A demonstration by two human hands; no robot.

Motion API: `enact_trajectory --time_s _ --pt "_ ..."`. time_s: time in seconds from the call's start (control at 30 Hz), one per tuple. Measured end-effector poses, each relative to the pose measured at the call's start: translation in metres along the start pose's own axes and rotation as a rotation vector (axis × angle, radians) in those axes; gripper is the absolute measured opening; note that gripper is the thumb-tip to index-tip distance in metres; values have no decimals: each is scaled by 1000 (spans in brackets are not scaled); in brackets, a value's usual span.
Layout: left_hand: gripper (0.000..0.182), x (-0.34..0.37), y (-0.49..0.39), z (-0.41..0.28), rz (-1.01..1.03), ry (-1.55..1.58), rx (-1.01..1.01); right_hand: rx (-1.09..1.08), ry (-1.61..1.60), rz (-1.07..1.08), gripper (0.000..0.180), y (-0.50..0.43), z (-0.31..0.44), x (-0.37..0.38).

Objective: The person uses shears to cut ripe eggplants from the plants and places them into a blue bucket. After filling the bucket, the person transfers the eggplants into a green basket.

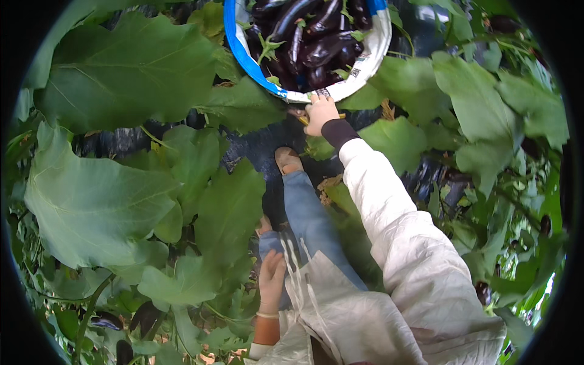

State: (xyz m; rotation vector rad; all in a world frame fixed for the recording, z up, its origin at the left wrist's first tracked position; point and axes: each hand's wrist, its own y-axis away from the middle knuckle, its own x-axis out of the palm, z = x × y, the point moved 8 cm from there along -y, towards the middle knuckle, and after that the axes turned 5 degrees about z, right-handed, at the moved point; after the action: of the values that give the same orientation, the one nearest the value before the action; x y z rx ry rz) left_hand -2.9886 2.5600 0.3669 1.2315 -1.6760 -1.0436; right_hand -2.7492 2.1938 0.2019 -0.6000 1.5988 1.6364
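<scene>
A round container with a white and blue sack-like rim (253, 73) stands ahead, heaped with glossy dark purple eggplants (321, 50) that have green calyxes. My right hand (320, 114) reaches forward in a white sleeve with a dark cuff, its fingers hooked over the near rim. Beside that hand shows part of a thin yellow tool handle (303, 120), mostly hidden; whether the hand holds it as well is unclear. My left hand (272, 273), in what looks like a thin glove, hangs low by my leg with its fingers apart and nothing visible in it.
Large eggplant leaves (105, 200) crowd both sides. Eggplants hang at lower left (146, 317) and at right (482, 292). Dark plastic mulch film (248, 146) covers the ground. My shoe (287, 158) stands on the narrow path between the plants.
</scene>
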Motion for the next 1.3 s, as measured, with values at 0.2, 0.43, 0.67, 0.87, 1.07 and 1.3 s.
enact_trajectory --time_s 0.2,0.43,0.67,0.87,1.07,1.3 --pt "43 -24 28 40 98 35 112 44 44 -65 42 58 20 -16" --pt "43 -68 69 82 169 -145 201 107 -14 81 40 180 105 72" --pt "44 -96 94 107 113 -116 102 -14 -284 512 44 310 230 228" --pt "41 -43 94 94 114 -174 259 -69 -760 460 42 390 266 283" --pt "23 126 118 43 622 -356 652 238 -1137 254 47 473 132 252" --pt "23 259 -33 25 309 -509 806 823 -1138 -674 46 495 -67 203"
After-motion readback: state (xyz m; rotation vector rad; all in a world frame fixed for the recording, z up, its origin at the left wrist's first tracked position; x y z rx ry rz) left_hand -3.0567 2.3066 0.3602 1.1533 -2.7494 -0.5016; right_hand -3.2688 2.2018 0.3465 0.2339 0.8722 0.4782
